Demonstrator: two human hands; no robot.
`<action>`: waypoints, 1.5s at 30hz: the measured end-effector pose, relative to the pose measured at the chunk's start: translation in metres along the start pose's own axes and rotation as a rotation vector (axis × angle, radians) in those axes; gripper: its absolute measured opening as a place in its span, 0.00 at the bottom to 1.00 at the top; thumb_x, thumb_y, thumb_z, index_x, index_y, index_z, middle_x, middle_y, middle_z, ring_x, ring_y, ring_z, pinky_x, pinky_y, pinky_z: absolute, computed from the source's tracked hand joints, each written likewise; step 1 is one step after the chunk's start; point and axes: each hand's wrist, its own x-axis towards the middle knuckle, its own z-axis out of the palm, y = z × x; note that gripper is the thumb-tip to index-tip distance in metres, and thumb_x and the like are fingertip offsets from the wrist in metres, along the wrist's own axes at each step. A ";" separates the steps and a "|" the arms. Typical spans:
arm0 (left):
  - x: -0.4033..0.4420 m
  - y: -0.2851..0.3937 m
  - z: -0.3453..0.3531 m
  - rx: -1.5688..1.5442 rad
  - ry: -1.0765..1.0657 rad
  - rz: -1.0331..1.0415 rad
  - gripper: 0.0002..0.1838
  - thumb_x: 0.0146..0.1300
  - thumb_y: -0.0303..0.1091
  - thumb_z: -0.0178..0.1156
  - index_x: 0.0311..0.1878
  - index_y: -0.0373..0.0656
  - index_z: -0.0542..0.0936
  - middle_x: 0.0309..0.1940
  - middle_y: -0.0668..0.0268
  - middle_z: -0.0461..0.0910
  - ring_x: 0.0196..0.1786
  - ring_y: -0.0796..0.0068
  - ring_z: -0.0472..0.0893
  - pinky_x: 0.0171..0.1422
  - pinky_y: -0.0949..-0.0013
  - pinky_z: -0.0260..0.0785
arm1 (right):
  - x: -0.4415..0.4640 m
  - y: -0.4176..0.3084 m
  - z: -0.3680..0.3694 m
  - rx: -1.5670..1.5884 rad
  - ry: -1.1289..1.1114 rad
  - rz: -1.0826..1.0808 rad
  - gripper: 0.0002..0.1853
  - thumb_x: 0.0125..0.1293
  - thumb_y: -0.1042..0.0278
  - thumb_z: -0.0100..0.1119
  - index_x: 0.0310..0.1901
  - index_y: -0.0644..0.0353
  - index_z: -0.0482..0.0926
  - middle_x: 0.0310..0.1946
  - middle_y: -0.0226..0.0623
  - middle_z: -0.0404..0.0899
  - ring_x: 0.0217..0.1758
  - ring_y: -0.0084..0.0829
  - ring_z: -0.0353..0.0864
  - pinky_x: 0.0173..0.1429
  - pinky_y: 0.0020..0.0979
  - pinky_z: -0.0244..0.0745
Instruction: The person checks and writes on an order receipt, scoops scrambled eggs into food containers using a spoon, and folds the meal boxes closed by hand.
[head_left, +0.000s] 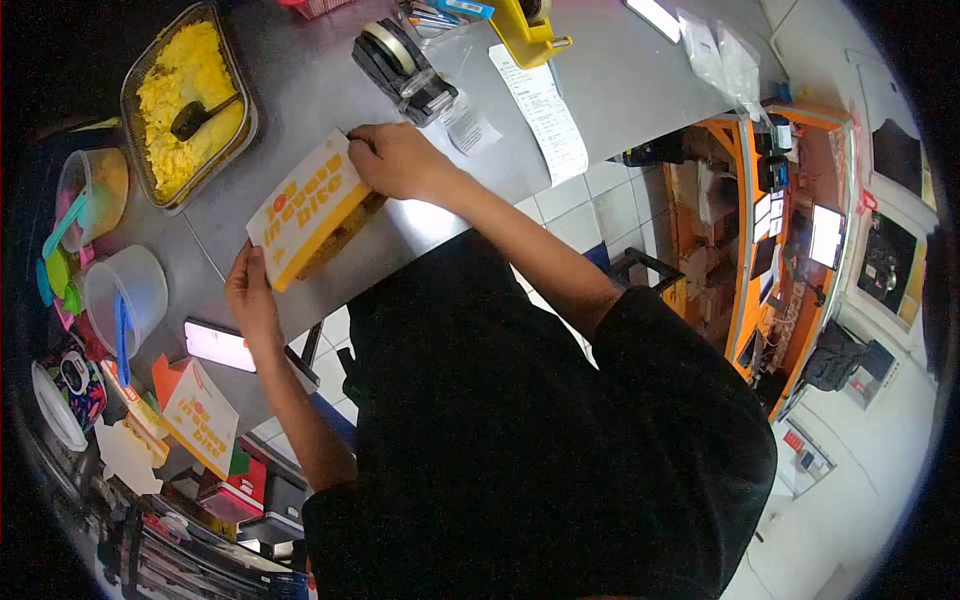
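Note:
A white and yellow cardboard food box point(308, 212) with "in every bite" lettering is held over the steel counter. My left hand point(252, 295) grips its near left end, thumb on the top edge. At the opposite end, my right hand point(400, 165) is closed round the corner with the fingers curled in. The lid lies tilted over the top, and brownish food shows along the open side facing my body. The underside of the box is hidden. Beyond it stands a glass tray point(250, 125) of yellow shredded food, with a dark spoon point(190, 120) resting in it.
Plastic tubs point(148, 290) with spoons stand at the left. A phone point(218, 345) lies near the left hand, beside another printed box point(200, 415). Black point(410, 75) and yellow point(520, 35) tape dispensers and a long receipt point(545, 115) lie at the back.

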 end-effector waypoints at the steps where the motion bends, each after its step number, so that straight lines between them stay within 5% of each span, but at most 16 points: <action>1: -0.002 0.013 -0.003 -0.017 -0.012 -0.037 0.20 0.76 0.39 0.56 0.61 0.34 0.80 0.47 0.63 0.85 0.47 0.78 0.83 0.57 0.71 0.73 | 0.004 -0.003 -0.003 -0.051 -0.032 0.042 0.22 0.70 0.59 0.45 0.49 0.67 0.83 0.40 0.62 0.83 0.46 0.58 0.84 0.58 0.46 0.77; 4: 0.000 0.029 -0.005 -0.022 -0.042 -0.100 0.20 0.76 0.42 0.57 0.59 0.36 0.82 0.46 0.64 0.85 0.47 0.80 0.82 0.55 0.72 0.74 | 0.013 -0.020 -0.019 -0.109 -0.150 0.148 0.23 0.70 0.56 0.47 0.47 0.68 0.84 0.41 0.62 0.83 0.48 0.58 0.84 0.59 0.46 0.77; 7: 0.005 0.021 -0.006 -0.046 -0.067 -0.084 0.21 0.76 0.44 0.56 0.59 0.37 0.82 0.45 0.66 0.85 0.47 0.80 0.82 0.55 0.73 0.74 | 0.013 -0.007 -0.009 -0.025 -0.072 0.077 0.26 0.69 0.54 0.46 0.35 0.73 0.84 0.35 0.64 0.83 0.43 0.61 0.85 0.59 0.52 0.77; 10: 0.001 0.014 0.000 -0.049 -0.038 -0.038 0.21 0.76 0.42 0.56 0.61 0.36 0.81 0.47 0.66 0.85 0.48 0.79 0.82 0.57 0.73 0.73 | 0.005 0.010 0.009 -0.057 0.002 -0.062 0.21 0.68 0.60 0.47 0.37 0.73 0.83 0.36 0.65 0.83 0.46 0.61 0.83 0.59 0.51 0.76; 13: -0.008 0.007 0.012 0.013 0.019 -0.005 0.21 0.77 0.38 0.55 0.66 0.34 0.77 0.52 0.64 0.84 0.50 0.77 0.82 0.60 0.73 0.71 | -0.004 0.029 0.024 -0.009 0.132 -0.226 0.17 0.68 0.66 0.49 0.44 0.72 0.81 0.38 0.64 0.81 0.50 0.60 0.80 0.59 0.51 0.76; 17: -0.004 -0.031 0.024 0.033 0.087 0.152 0.23 0.76 0.30 0.53 0.71 0.33 0.71 0.59 0.59 0.81 0.55 0.76 0.81 0.63 0.72 0.70 | -0.013 0.043 0.040 0.016 0.136 -0.175 0.18 0.71 0.66 0.49 0.55 0.68 0.77 0.43 0.61 0.78 0.52 0.58 0.78 0.59 0.49 0.75; 20: -0.008 -0.014 0.025 0.290 0.040 0.089 0.25 0.72 0.28 0.57 0.72 0.37 0.71 0.65 0.52 0.77 0.63 0.66 0.78 0.68 0.66 0.68 | -0.025 0.043 0.034 -0.045 0.084 -0.073 0.21 0.74 0.64 0.48 0.64 0.64 0.73 0.46 0.58 0.77 0.51 0.55 0.79 0.58 0.47 0.76; 23: -0.007 0.009 0.021 0.866 0.141 0.707 0.34 0.64 0.32 0.66 0.73 0.42 0.70 0.70 0.47 0.69 0.72 0.51 0.70 0.74 0.55 0.63 | -0.050 0.036 0.023 -0.145 0.061 -0.016 0.21 0.74 0.64 0.51 0.63 0.67 0.73 0.42 0.59 0.79 0.45 0.54 0.82 0.53 0.46 0.77; 26: -0.008 0.057 0.024 0.982 -0.264 0.773 0.43 0.54 0.38 0.74 0.74 0.45 0.67 0.72 0.44 0.63 0.74 0.40 0.62 0.77 0.48 0.58 | -0.067 0.042 0.029 -0.053 0.000 0.063 0.21 0.72 0.66 0.56 0.61 0.71 0.74 0.38 0.59 0.81 0.41 0.52 0.84 0.48 0.44 0.79; 31: 0.000 0.073 0.031 1.168 -0.384 0.730 0.51 0.46 0.39 0.77 0.76 0.46 0.65 0.70 0.40 0.63 0.71 0.39 0.65 0.76 0.49 0.61 | -0.069 0.028 0.036 0.176 0.128 0.080 0.21 0.68 0.67 0.60 0.58 0.74 0.74 0.37 0.56 0.83 0.39 0.51 0.86 0.46 0.40 0.82; 34: 0.001 0.073 0.033 1.236 -0.394 0.714 0.52 0.45 0.38 0.75 0.77 0.47 0.63 0.70 0.39 0.63 0.70 0.39 0.66 0.75 0.49 0.62 | -0.063 0.043 0.055 0.290 0.246 -0.003 0.19 0.63 0.70 0.63 0.52 0.74 0.75 0.36 0.59 0.81 0.42 0.56 0.83 0.48 0.48 0.78; 37: 0.001 0.076 0.033 1.282 -0.409 0.689 0.53 0.45 0.37 0.74 0.78 0.48 0.62 0.69 0.39 0.63 0.70 0.39 0.66 0.74 0.49 0.64 | -0.063 0.050 0.062 0.064 0.329 -0.129 0.28 0.63 0.65 0.67 0.60 0.73 0.72 0.48 0.56 0.80 0.49 0.44 0.84 0.53 0.37 0.81; 45: 0.008 0.083 0.032 1.281 -0.466 0.645 0.53 0.44 0.37 0.72 0.78 0.49 0.62 0.69 0.37 0.64 0.69 0.38 0.68 0.73 0.49 0.65 | -0.065 0.048 0.084 0.116 0.360 -0.024 0.42 0.57 0.61 0.74 0.66 0.76 0.64 0.56 0.58 0.74 0.54 0.46 0.81 0.54 0.38 0.80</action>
